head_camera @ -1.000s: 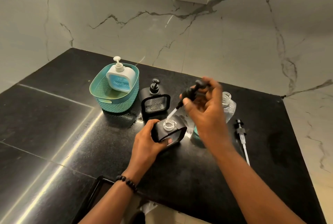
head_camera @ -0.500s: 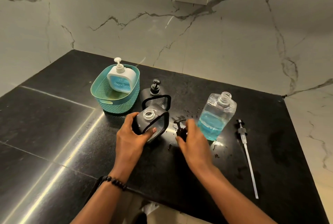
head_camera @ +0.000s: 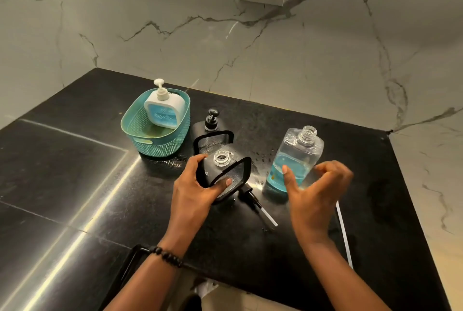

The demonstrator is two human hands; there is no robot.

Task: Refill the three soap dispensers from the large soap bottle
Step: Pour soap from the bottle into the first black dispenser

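On my feed: the left hand (head_camera: 198,190) grips an uncapped black dispenser (head_camera: 223,173), fingers curled round its left edge, thumb pressed on the clear front panel; the body is tilted toward the camera, open neck up. Just beyond that hand stands a second black dispenser (head_camera: 213,135), pump on, upright. Farther out & to the left, a white dispenser (head_camera: 164,109) holding blue liquid sits inside a teal basket (head_camera: 155,143).

The right hand (head_camera: 313,193) is spread wide, holding nothing — thumb up, fingers loosely bent, blurred at the tips. It hovers in front of the large soap bottle (head_camera: 295,160), which stands uncapped w/ blue soap in its lower part (whether the thumb touches the bottle I cannot tell). Between the two hands, on the black counter (head_camera: 75,160), lies a black pump (head_camera: 258,204), its white tube pointing toward the camera. By the right wrist, on its outer side, a long white tube (head_camera: 344,235) lies along the counter — its upper end hidden behind the hand. A beaded bracelet (head_camera: 166,255) circles the left wrist.
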